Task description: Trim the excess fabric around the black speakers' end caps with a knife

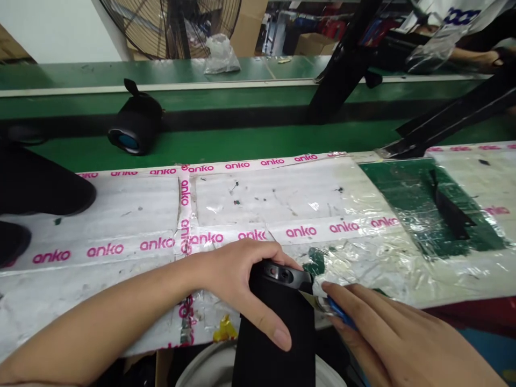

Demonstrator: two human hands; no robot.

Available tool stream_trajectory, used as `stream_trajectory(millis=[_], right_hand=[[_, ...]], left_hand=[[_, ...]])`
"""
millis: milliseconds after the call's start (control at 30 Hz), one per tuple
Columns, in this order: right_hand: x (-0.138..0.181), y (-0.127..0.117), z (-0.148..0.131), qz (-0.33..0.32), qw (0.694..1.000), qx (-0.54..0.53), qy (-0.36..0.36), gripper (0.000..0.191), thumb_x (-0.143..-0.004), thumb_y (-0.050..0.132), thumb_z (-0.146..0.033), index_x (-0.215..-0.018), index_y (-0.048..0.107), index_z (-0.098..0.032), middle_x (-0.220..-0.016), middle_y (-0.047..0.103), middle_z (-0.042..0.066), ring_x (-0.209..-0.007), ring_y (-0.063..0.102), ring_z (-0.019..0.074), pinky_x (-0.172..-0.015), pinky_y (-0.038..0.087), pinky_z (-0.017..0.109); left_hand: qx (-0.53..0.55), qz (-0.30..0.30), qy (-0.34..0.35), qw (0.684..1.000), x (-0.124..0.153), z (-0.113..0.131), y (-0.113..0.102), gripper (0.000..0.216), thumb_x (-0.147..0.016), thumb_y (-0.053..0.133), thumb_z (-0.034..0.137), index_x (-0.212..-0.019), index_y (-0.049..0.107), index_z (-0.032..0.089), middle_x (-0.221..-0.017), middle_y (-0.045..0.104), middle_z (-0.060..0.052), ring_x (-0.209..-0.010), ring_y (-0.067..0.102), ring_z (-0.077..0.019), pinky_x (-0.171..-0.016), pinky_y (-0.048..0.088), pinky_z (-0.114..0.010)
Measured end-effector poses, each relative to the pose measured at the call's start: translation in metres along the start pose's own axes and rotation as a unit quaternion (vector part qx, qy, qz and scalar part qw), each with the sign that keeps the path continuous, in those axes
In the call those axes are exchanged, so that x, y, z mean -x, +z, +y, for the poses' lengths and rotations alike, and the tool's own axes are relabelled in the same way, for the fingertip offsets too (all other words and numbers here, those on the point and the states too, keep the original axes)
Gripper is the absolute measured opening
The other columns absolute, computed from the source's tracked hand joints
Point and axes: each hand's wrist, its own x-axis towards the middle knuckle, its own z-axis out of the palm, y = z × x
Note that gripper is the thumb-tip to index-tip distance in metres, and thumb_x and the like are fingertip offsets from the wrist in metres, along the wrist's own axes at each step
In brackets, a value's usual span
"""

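Observation:
My left hand [245,285] is closed around the upper end of a black, flat-sided case [278,333], its thumb lying along the near face. The top of this case carries a dark plastic end piece [278,273] with small round recesses. In my right hand [387,328] is a utility knife [336,309] with a blue handle, mostly hidden by the fingers. Its thin blade touches, or nearly touches, the right edge of the case just below the end piece. The lower part of the case runs out of the frame.
A taped, white-covered bench [266,199] lies in front of me. A black strip [449,209] rests on its green patch. Beyond, a cylindrical black speaker [135,121] sits on the green belt. Black cases [40,177] stand at left; another person's arm [475,56] shows at upper right.

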Motion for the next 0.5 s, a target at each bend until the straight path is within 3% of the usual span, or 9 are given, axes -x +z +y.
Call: stream_trajectory(millis=[167,367,433,500], right_hand=[[-0.002,0.004,0.005,-0.017,1.000,-0.015,-0.015,0.039,-0.099,0.044,-0.006,-0.133,0.058,-0.018,-0.095,0.081,0.008,-0.069,0.080,0.0263,-0.046,0.060,0.038],[0.024,0.018,0.010,-0.038,0.998,-0.037,-0.018,0.068,-0.083,0.049,-0.002,-0.149,0.057,-0.016,-0.100,0.076,0.009,-0.072,0.073,0.0295,-0.057,0.058,0.048],[0.021,0.016,0.012,-0.039,0.998,-0.027,-0.036,0.065,-0.083,0.051,-0.003,-0.146,0.059,-0.015,-0.097,0.075,0.010,-0.071,0.073,0.0303,-0.057,0.058,0.049],[0.011,0.012,0.012,-0.040,0.997,-0.010,-0.068,0.050,-0.087,0.054,-0.006,-0.137,0.060,-0.011,-0.090,0.076,0.011,-0.064,0.073,0.0301,-0.051,0.058,0.047]], left_hand=[[-0.011,-0.012,0.028,0.999,-0.002,-0.005,-0.002,0.090,-0.045,0.113,0.056,-0.125,0.080,0.031,-0.139,0.082,-0.005,-0.119,0.080,-0.0322,-0.106,0.059,-0.042],[-0.018,-0.031,0.020,0.999,-0.003,-0.005,-0.004,0.094,-0.045,0.114,0.051,-0.131,0.079,0.036,-0.143,0.081,-0.004,-0.124,0.080,-0.0352,-0.109,0.060,-0.046],[-0.016,-0.036,0.015,0.999,-0.003,-0.003,-0.005,0.093,-0.047,0.114,0.051,-0.132,0.078,0.036,-0.144,0.080,-0.005,-0.126,0.079,-0.0358,-0.110,0.059,-0.046],[-0.011,-0.042,0.008,0.999,-0.004,-0.001,-0.005,0.092,-0.048,0.113,0.051,-0.132,0.079,0.036,-0.144,0.080,-0.005,-0.127,0.079,-0.0366,-0.111,0.059,-0.047]])
